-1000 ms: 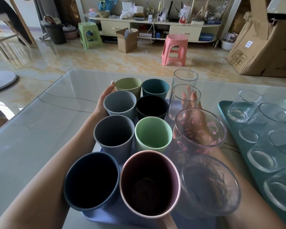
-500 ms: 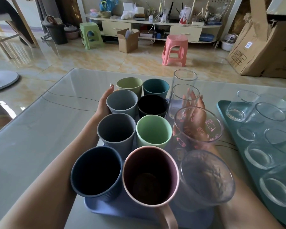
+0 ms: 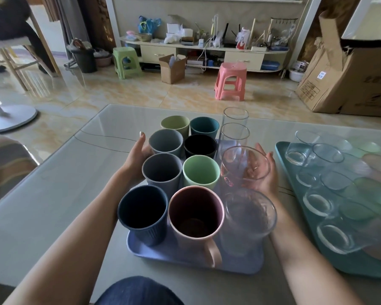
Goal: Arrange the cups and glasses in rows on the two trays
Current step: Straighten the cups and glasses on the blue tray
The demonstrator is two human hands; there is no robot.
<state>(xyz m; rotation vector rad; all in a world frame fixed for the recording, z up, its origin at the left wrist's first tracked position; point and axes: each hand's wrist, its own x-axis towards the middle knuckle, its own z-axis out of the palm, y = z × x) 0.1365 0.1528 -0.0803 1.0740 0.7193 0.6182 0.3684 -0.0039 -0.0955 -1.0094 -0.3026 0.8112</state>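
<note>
A lavender tray [image 3: 185, 258] on the glass table carries several coloured cups in two columns, from an olive cup [image 3: 175, 124] at the back to a navy cup [image 3: 142, 208] and a pink mug [image 3: 196, 212] at the front. A third column holds two tall glasses [image 3: 234, 137], a pink-printed glass [image 3: 244, 164] and a frosted glass [image 3: 249, 214]. My left hand [image 3: 138, 155] grips the tray's left side, fingers hidden behind the cups. My right hand [image 3: 267, 172] grips its right side, cupped against the printed glass. A teal tray [image 3: 282, 155] to the right holds several clear tumblers [image 3: 326, 159].
My knee [image 3: 139, 291] shows at the table's near edge. Beyond the table's far edge [image 3: 163, 105] are a pink stool [image 3: 230, 82], a green stool [image 3: 125, 62] and large cardboard boxes [image 3: 348, 84]. A striped cushion [image 3: 7, 164] lies at the left.
The lavender tray with its cups has moved away from me across the table, both hands travelling with it at its sides. The teal tray has stayed put.
</note>
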